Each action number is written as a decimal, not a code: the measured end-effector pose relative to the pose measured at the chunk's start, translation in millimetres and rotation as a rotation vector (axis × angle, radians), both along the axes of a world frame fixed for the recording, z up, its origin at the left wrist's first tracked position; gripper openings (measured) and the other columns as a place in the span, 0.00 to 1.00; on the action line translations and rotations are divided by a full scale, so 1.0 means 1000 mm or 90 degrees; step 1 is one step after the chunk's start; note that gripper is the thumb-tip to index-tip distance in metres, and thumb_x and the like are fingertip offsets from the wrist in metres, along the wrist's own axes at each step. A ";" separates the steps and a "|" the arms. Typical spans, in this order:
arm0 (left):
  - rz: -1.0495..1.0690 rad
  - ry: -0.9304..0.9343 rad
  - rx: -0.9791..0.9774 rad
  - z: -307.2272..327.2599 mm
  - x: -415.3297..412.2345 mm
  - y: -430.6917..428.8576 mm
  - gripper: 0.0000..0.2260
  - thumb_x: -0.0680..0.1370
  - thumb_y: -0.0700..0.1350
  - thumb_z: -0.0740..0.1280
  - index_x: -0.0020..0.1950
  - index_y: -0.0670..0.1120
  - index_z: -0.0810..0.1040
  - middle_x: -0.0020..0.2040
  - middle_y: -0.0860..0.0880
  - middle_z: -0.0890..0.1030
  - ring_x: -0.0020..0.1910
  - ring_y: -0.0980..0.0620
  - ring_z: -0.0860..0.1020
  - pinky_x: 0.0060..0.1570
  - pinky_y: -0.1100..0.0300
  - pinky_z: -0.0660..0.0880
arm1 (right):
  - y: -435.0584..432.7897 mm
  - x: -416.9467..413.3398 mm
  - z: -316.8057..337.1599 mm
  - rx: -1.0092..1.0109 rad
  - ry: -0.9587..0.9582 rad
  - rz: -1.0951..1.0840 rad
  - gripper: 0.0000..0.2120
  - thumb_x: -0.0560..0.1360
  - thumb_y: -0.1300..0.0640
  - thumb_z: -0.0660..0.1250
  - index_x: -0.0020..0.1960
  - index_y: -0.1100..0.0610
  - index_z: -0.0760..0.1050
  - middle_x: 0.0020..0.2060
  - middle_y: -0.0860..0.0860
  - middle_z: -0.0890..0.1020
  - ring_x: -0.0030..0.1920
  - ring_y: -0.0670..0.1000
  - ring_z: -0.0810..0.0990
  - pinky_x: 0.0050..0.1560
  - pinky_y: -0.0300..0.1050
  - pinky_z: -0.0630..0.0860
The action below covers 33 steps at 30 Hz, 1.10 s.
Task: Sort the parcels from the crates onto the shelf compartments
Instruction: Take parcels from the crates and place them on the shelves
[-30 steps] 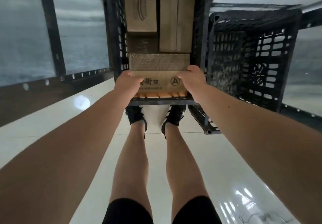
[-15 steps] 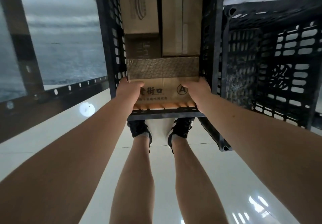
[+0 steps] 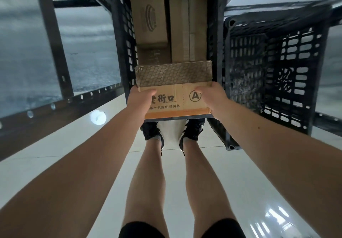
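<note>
While we grip the A-marked parcel (image 3: 177, 106) at the near end of the black crate (image 3: 121, 52), centre frame, left hand (image 3: 141, 100) and right hand (image 3: 211, 97) clamped on its two ends, the pick-up is in hand; next, probably lifting it clear toward a shelf compartment

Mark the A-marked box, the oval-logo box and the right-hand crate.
A-marked box (image 3: 177, 106): head view, printed front face.
oval-logo box (image 3: 150, 18): head view, top face, on the logo.
right-hand crate (image 3: 284, 83): head view, slotted wall at the embossed mark.

Glossy white tiled floor (image 3: 55, 163), round light reflection (image 3: 98, 117) at left, streaked window-like glare (image 3: 273, 217) lower right.
</note>
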<state>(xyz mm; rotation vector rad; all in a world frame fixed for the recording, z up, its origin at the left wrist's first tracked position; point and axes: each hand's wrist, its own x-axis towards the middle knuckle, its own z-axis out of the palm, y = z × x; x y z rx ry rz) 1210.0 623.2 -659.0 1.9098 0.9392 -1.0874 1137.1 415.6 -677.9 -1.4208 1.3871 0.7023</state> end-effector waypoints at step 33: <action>-0.005 -0.576 -0.266 0.603 0.087 -0.015 0.06 0.81 0.43 0.70 0.57 0.49 0.80 0.47 0.47 0.87 0.46 0.47 0.88 0.48 0.46 0.85 | -0.031 0.108 0.626 -0.138 -0.530 -0.015 0.14 0.76 0.60 0.75 0.61 0.53 0.82 0.47 0.48 0.86 0.50 0.53 0.83 0.47 0.45 0.76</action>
